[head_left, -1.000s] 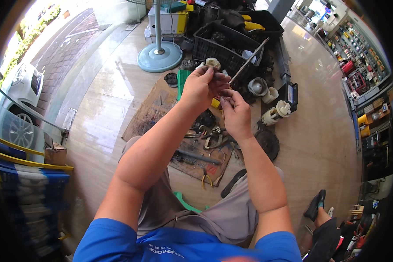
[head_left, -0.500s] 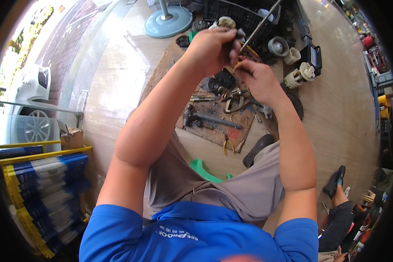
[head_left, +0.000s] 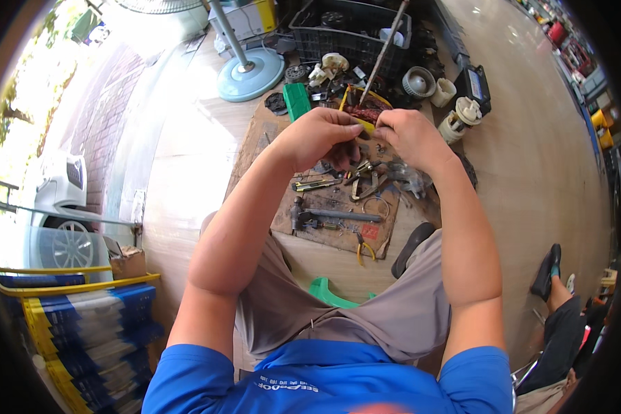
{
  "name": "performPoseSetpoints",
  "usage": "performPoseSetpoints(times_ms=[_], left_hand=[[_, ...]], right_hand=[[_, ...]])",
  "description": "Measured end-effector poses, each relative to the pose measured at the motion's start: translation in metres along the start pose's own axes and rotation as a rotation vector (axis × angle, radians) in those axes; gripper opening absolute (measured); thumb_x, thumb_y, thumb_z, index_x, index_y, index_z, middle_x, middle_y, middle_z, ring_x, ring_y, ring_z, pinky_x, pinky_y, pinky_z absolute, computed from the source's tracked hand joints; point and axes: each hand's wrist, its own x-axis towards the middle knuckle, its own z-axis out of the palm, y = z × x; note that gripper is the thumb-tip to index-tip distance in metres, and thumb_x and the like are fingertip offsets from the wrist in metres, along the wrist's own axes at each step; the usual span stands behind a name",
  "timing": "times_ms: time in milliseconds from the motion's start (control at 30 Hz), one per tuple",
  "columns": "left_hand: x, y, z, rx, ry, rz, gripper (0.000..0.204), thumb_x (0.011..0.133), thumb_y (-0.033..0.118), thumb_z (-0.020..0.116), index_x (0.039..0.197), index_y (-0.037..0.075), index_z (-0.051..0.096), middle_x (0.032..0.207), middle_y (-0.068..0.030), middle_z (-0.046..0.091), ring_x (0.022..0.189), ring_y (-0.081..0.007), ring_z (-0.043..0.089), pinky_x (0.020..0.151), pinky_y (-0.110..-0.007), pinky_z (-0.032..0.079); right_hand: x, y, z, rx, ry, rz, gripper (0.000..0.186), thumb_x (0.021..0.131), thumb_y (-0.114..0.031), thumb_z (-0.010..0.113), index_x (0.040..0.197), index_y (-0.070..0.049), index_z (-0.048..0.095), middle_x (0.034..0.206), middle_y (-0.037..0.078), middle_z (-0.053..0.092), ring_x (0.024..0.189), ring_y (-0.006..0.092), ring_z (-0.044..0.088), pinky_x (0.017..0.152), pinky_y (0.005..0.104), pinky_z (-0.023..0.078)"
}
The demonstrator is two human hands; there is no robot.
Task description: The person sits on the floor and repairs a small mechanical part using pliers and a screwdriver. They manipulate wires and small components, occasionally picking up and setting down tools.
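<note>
My left hand point(head_left: 324, 141) and my right hand point(head_left: 412, 138) are raised close together over a worn cardboard sheet point(head_left: 286, 231). Both are closed, thumbs against fingers. What they pinch is too small or too hidden to name. A bit of yellow point(head_left: 368, 129) shows between the fingertips; I cannot tell whether it is held or lies behind them. Just beyond the hands is a bundle of reddish wire point(head_left: 371, 112) with a yellow curved edge around it. Below them lie a puller-like metal tool point(head_left: 368, 186), a yellow-black utility knife point(head_left: 316, 185), a hammer point(head_left: 341, 215) and yellow-handled pliers point(head_left: 364, 250).
Beyond the cardboard stand a black crate point(head_left: 345, 45), a metal blower wheel point(head_left: 419, 83), a white pump-like part point(head_left: 461, 119) and a green box point(head_left: 297, 101). A blue fan base point(head_left: 250, 74) is far left. At left stands a yellow rack point(head_left: 90, 283); another person's leg point(head_left: 559, 297) is at right.
Both hands have come nearer to me and lower in the picture. The view has tilted, showing more of the crate and fan. My fingers remain closed.
</note>
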Motion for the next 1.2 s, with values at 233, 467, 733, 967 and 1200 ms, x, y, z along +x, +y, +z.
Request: performPoseSetpoints(times_ms=[233, 467, 733, 967, 1200], left_hand=[[0.024, -0.025, 0.013, 0.383, 0.116, -0.001, 0.025, 0.105, 0.017, 0.059, 0.11, -0.005, 0.07, 0.089, -0.0098, 0.076, 0.073, -0.015, 0.074, 0.064, -0.027, 0.058], [0.043, -0.036, 0.02, 0.087, 0.413, 0.192, 0.026, 0.104, 0.016, 0.058, 0.109, -0.005, 0.072, 0.084, -0.0073, 0.074, 0.07, -0.0136, 0.069, 0.063, -0.028, 0.055], [0.044, -0.027, 0.019, -0.516, 0.37, 0.35, 0.026, 0.11, 0.019, 0.05, 0.121, -0.002, 0.061, 0.114, -0.0143, 0.072, 0.099, -0.0227, 0.07, 0.086, -0.036, 0.057], [0.049, -0.027, 0.01, -0.642, 0.306, 0.451, 0.028, 0.11, 0.022, 0.05, 0.12, -0.003, 0.058, 0.113, -0.0169, 0.07, 0.104, -0.0272, 0.068, 0.089, -0.04, 0.055], [0.056, -0.025, 0.008, -0.737, 0.222, 0.493, 0.027, 0.109, 0.022, 0.052, 0.119, -0.002, 0.058, 0.101, -0.0158, 0.071, 0.092, -0.0267, 0.07, 0.083, -0.041, 0.056]], right_hand=[[0.001, 0.001, 0.003, -0.07, 0.117, 0.027, 0.019, 0.093, -0.019, 0.067, 0.094, 0.0, 0.068, 0.09, 0.02, 0.068, 0.089, 0.0403, 0.066, 0.077, 0.0468, 0.051], [0.004, -0.006, 0.018, 0.159, 0.243, 0.094, 0.019, 0.097, -0.019, 0.065, 0.101, -0.001, 0.07, 0.087, 0.021, 0.07, 0.082, 0.0382, 0.068, 0.073, 0.0438, 0.053], [0.01, -0.018, 0.049, 0.399, 0.283, 0.146, 0.018, 0.097, -0.015, 0.063, 0.104, 0.001, 0.069, 0.092, 0.024, 0.072, 0.091, 0.0404, 0.07, 0.08, 0.0462, 0.054], [0.016, -0.027, 0.053, 0.449, 0.273, 0.185, 0.018, 0.097, -0.016, 0.065, 0.104, -0.001, 0.071, 0.093, 0.023, 0.072, 0.09, 0.0393, 0.07, 0.08, 0.0435, 0.054], [0.021, -0.017, 0.04, 0.674, 0.185, 0.334, 0.02, 0.097, -0.019, 0.07, 0.099, 0.001, 0.071, 0.075, 0.008, 0.069, 0.064, 0.0152, 0.065, 0.059, 0.0324, 0.051]])
